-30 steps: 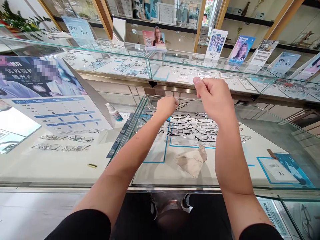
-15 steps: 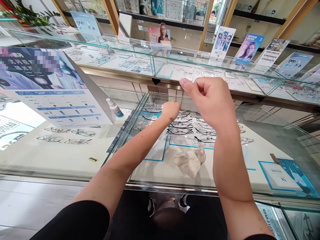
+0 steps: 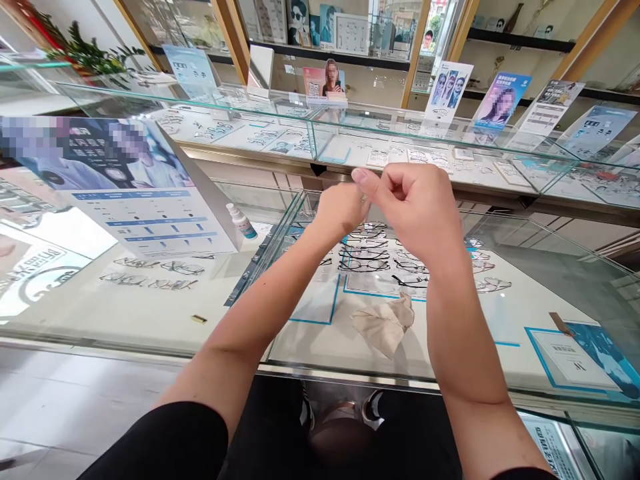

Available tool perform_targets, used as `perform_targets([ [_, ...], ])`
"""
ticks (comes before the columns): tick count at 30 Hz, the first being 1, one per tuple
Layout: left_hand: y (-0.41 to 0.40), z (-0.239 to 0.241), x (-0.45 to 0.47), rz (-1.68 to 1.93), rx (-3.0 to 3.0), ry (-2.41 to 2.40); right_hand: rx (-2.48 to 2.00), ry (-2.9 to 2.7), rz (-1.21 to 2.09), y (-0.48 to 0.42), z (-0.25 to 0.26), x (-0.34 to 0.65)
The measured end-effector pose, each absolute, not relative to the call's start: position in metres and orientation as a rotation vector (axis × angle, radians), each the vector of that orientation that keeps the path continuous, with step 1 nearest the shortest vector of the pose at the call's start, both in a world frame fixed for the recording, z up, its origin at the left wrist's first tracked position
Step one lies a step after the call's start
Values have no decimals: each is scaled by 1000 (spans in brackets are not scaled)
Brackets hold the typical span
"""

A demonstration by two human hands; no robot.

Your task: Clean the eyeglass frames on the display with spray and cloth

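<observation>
My left hand (image 3: 339, 212) is curled into a fist above the back of an open glass display case (image 3: 550, 267). My right hand (image 3: 417, 207) is raised beside it with thumb and forefinger pinched, its fingertips almost touching the left hand. What either hand holds, if anything, is hidden. Below both hands lie rows of eyeglasses (image 3: 365, 257) on a white tray floor with blue lines. A crumpled beige cloth (image 3: 385, 323) rests nearer to me in the case.
A small spray bottle (image 3: 243, 223) and a slanted poster stand (image 3: 135, 193) are on the counter to the left, with more glasses (image 3: 150, 273) under its glass. A printed card (image 3: 570, 350) lies at the case's right. Another glass counter (image 3: 350, 127) with leaflets runs across behind.
My left hand has risen from the rows of glasses and moved right. My right hand has shifted left and slightly down, so the two hands now meet.
</observation>
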State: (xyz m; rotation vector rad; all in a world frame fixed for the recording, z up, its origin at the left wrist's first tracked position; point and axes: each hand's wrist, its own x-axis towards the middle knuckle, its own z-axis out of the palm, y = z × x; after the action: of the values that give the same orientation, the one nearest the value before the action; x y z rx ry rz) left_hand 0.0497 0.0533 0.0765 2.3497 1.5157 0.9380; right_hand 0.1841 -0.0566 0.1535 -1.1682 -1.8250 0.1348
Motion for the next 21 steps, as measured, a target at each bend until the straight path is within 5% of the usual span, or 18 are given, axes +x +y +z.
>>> perform_targets([
  [5, 14, 114, -7, 713, 2559, 1701, -1163, -1863, 144, -63, 153, 177],
  [11, 11, 66, -70, -76, 2490, 1813, -1109, -1932, 115, -94, 162, 169],
  [16, 20, 24, -88, -83, 2451, 1749, -1047, -1930, 132, -120, 164, 176],
  [21, 20, 10, -84, -26, 2438, 1755, -1151, -1787, 278, -141, 111, 193],
])
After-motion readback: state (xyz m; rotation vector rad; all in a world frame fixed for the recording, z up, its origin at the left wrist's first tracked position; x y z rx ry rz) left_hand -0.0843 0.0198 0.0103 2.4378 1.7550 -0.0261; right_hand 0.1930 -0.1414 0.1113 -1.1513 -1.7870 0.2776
